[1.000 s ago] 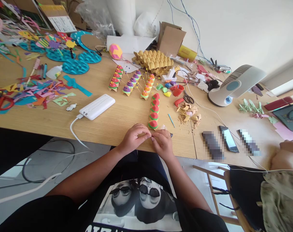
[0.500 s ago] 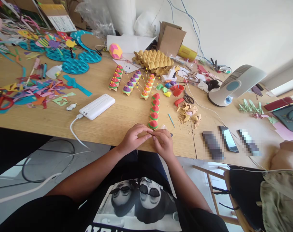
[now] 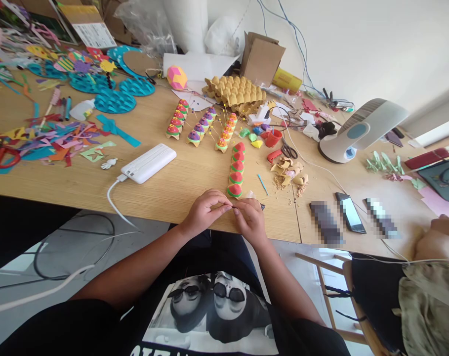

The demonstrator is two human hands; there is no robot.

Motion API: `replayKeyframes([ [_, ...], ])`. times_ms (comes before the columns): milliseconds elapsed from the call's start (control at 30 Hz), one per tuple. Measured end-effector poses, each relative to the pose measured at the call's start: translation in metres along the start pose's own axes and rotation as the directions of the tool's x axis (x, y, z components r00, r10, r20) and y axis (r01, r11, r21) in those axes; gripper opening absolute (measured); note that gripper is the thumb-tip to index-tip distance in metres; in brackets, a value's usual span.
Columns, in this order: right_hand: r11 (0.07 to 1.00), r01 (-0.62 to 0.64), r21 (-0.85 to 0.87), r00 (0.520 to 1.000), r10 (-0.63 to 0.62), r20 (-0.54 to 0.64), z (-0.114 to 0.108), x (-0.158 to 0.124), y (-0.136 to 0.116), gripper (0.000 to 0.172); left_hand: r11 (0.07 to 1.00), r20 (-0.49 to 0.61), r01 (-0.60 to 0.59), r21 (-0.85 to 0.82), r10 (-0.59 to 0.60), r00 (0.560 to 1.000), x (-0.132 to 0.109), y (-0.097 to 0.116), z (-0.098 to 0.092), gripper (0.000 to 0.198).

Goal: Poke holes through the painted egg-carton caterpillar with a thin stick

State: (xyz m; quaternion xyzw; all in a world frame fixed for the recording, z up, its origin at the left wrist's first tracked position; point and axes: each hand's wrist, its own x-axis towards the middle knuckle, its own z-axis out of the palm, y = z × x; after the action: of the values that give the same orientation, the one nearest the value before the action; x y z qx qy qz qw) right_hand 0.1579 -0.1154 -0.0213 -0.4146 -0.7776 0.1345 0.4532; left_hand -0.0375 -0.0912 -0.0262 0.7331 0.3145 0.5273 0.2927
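Note:
At the table's front edge, my left hand (image 3: 206,208) and my right hand (image 3: 251,217) meet fingertip to fingertip. Both are closed in a pinch around something small and dark that is too tiny to name. Just beyond them lies a strip of egg-carton cups (image 3: 236,170) painted red and green. Farther back stand three more painted strips: a red one (image 3: 178,118), a purple one (image 3: 202,126) and an orange one (image 3: 226,132), with pins sticking out around them. A scrap of clear plastic (image 3: 250,195) sits beside my right fingers.
A white power bank (image 3: 150,163) with its cable lies left, near paper strips (image 3: 61,141). Right are a blue stick (image 3: 263,184), scissors (image 3: 289,151), torn carton scraps (image 3: 289,173), a fan (image 3: 361,129) and phones (image 3: 350,212). Another person's hand (image 3: 439,237) rests at far right.
My fingertips have shifted very slightly while staying pinched together at the same spot. The things on the table have not moved.

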Motion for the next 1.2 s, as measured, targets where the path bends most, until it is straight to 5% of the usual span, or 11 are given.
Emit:
replayKeyframes([
  [400,0.999,-0.026,0.022,1.000,0.026,-0.005,0.0012,-0.0007,0.0019,0.015,0.998,0.052,-0.064,-0.026,0.065,0.997,0.0038,0.0077,-0.0031,0.025],
  [1200,1.000,0.013,-0.001,0.999,-0.013,0.034,-0.0008,0.0001,-0.0002,0.018,0.999,-0.010,-0.043,0.019,0.043,0.999,0.0010,0.0031,-0.0001,0.006],
])
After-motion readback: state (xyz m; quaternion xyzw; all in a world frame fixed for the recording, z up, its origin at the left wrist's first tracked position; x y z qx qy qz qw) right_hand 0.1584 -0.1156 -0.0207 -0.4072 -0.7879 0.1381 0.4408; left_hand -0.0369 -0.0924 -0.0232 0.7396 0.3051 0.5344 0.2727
